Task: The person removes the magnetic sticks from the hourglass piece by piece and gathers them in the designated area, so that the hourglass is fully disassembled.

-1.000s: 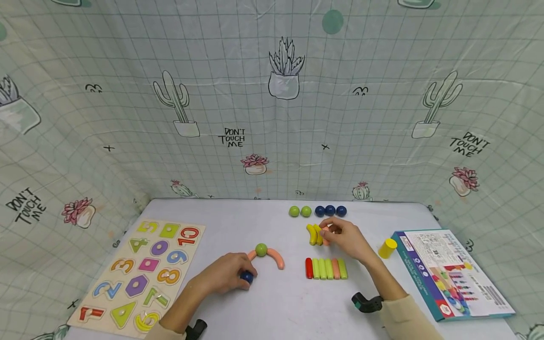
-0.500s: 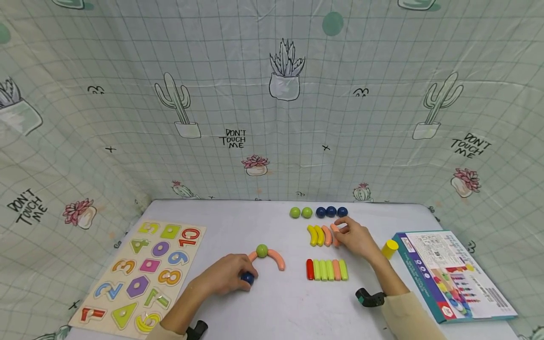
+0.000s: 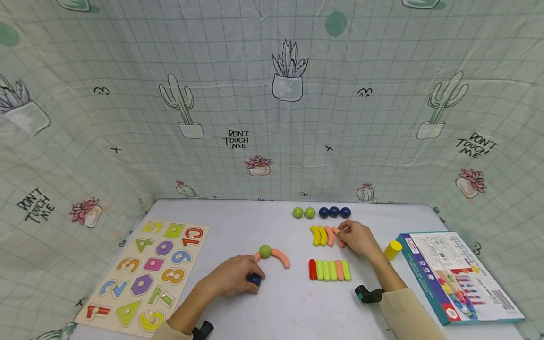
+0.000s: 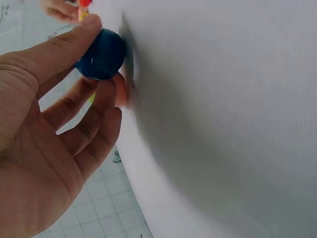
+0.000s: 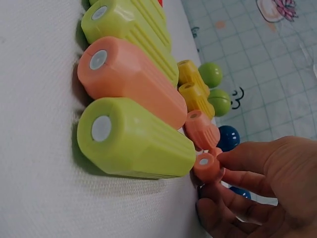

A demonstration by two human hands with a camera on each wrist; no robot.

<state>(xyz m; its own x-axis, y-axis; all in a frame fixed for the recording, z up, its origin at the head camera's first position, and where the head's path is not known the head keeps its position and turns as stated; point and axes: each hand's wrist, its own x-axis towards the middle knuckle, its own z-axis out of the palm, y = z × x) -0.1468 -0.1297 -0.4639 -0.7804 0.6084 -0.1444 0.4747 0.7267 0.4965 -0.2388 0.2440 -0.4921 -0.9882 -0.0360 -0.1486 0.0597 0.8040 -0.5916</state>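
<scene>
My left hand (image 3: 238, 276) pinches a dark blue ball (image 3: 254, 279) between thumb and fingertips, just at the table surface; the left wrist view shows the same blue ball (image 4: 106, 54) up close. Beyond it lies a green ball (image 3: 265, 250) with a curved salmon stick (image 3: 280, 258) on each side, the left one partly hidden by the hand. On the right, my right hand (image 3: 359, 238) pinches a curved salmon stick (image 5: 205, 168) at the right end of a row. Beside that stick lie another salmon one (image 3: 329, 236) and two curved yellow sticks (image 3: 316, 235).
Nearer me is a row of straight sticks (image 3: 326, 270) in red, green and salmon. Green balls (image 3: 298, 212) and blue balls (image 3: 334, 212) line the back. A number puzzle board (image 3: 142, 278) lies left; a yellow cylinder (image 3: 393, 250) and a flat box (image 3: 461, 276) stand right.
My right hand has shifted right along the curved row, bringing a salmon stick to its right end. My left hand stays in place with the blue ball.
</scene>
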